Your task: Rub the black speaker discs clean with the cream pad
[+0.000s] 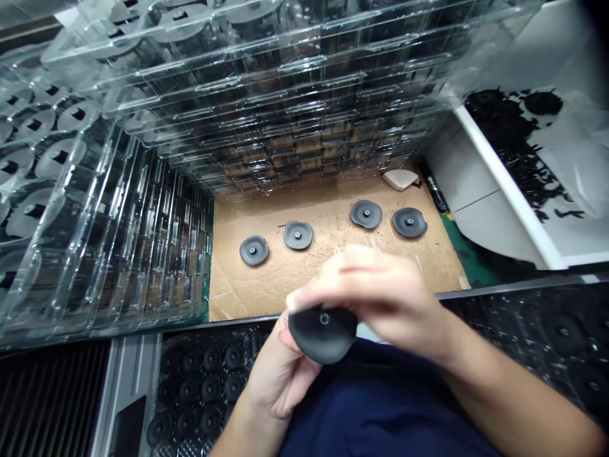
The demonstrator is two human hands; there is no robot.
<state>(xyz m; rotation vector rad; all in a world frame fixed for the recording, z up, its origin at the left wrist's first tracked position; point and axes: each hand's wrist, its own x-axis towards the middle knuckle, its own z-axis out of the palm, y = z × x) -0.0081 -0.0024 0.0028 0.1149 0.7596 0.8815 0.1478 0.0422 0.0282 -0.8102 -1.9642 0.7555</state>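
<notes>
A dark rubbery disc [323, 336], slightly dished and with a small round fitting near its middle, is held up close to my body. My left hand [285, 374] grips it from below and the left, fingers closed at its edge. Over its upper rim curls my right hand [375, 292], somewhat blurred, its fingertips meeting the rim; whether those fingers also hold something small is hidden. Beyond my hands, several similar discs lie on the cardboard, among them one disc [254, 251] at the left and another disc [410, 222] at the right.
Tall stacks of clear plastic trays [285, 82] wall off the back and left [114, 222] of the cardboard sheet [238, 292]. At right stands a white bin [514, 190] with black scraps [509, 133]. A black pen-like tool [434, 187] and a whitish wedge-shaped piece [400, 179] lie near it.
</notes>
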